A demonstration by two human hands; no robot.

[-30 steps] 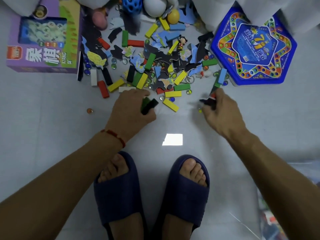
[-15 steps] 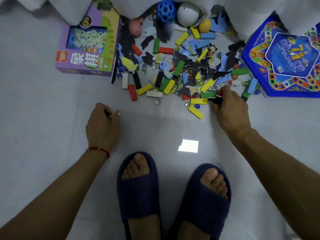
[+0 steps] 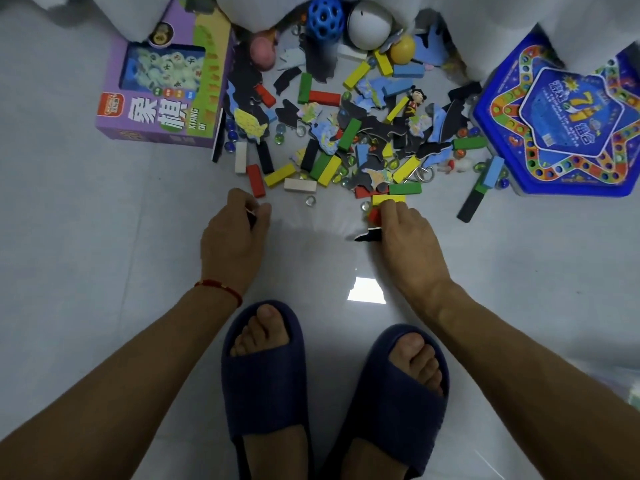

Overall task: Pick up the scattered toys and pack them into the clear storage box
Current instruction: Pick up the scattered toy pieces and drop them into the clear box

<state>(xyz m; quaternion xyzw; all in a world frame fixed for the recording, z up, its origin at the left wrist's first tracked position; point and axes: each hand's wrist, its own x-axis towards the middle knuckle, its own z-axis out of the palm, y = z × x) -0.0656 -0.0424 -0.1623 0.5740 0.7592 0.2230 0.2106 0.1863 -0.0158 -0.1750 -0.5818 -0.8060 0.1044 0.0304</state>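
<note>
Scattered toys [image 3: 346,133] lie in a heap on the pale floor: coloured wooden blocks, black and blue puzzle pieces, glass marbles, several balls and a small figurine [image 3: 414,102]. My left hand [image 3: 235,237] is at the heap's front edge, fingers curled around a small dark piece [image 3: 251,216]. My right hand [image 3: 405,237] grips a black puzzle piece [image 3: 365,236] and a red block [image 3: 374,214]. Its fingertips touch a yellow block [image 3: 386,199]. The clear storage box [image 3: 633,393] shows only as a sliver at the right edge.
A purple game box [image 3: 162,109] stands left of the heap and a blue star-shaped board game [image 3: 561,126] lies to the right. White fabric [image 3: 519,12] hangs at the back. My feet in dark blue slippers [image 3: 266,393] stand just behind my hands.
My left hand went out to the left over the floor and has come back to the heap's front edge. My right hand slid left along the heap to the yellow block.
</note>
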